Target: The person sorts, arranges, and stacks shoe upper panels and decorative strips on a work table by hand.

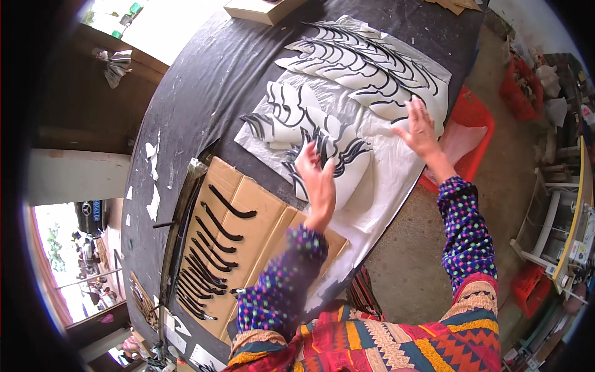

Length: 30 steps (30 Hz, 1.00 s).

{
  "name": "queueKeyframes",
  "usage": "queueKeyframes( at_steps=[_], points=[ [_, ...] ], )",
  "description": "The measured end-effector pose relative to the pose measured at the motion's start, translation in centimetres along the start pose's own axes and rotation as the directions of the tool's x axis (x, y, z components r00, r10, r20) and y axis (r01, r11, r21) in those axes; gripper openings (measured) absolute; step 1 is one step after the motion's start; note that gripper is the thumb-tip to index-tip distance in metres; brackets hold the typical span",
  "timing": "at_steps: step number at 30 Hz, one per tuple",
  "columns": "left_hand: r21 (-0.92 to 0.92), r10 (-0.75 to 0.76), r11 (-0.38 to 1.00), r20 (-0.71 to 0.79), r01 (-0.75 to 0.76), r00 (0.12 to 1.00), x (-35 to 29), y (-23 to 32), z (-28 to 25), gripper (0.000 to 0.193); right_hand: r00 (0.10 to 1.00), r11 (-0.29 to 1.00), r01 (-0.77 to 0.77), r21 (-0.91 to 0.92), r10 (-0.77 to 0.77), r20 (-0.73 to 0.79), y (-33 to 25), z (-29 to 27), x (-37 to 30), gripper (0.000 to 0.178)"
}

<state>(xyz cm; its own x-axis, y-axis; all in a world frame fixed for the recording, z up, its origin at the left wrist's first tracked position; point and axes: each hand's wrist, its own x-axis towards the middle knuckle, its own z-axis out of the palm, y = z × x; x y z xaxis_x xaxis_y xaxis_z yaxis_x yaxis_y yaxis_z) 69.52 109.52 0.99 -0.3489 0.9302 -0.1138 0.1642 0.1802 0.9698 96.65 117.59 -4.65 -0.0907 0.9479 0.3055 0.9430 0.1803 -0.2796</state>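
Note:
My left hand [318,185] is over a loose heap of white pieces with black curved stripes [350,167]. Its thumb and fingers are apart, with black stripes showing between them; I see no piece gripped. My right hand [423,131] has its fingers stretched out at the lower right edge of a wing-like stack of white pieces with black curved lines [372,68]. It seems to rest lightly on that edge. Both groups lie on a crinkled white sheet [387,162].
The sheet lies on a dark-covered table [204,93]. Left of my left arm, flattened cardboard [260,211] bears several curved black strips [214,257]. A red crate [474,115] stands beyond the table's right edge. At the far edge is a cardboard box [263,10].

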Motion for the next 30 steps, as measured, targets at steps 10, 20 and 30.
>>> queueKeyframes(
  at_steps=[10,20,30],
  points=[
    [-0.278,-0.497,0.826,0.049,0.49,0.866,21.0,-2.4,13.6,0.026,0.984,0.995,0.049,-0.081,-0.062,-0.169,1.1,6.7,3.7,0.07],
    [-0.543,-0.504,0.62,0.278,0.567,0.818,23.2,-2.6,18.8,0.026,0.997,0.996,0.028,-0.084,-0.034,-0.073,2.4,6.5,4.7,0.09],
    [-0.637,-0.338,0.438,0.537,0.634,0.773,23.5,-2.0,17.8,0.029,0.988,0.973,0.009,-0.23,-0.044,-0.149,2.5,6.9,5.4,0.085]
  ],
)
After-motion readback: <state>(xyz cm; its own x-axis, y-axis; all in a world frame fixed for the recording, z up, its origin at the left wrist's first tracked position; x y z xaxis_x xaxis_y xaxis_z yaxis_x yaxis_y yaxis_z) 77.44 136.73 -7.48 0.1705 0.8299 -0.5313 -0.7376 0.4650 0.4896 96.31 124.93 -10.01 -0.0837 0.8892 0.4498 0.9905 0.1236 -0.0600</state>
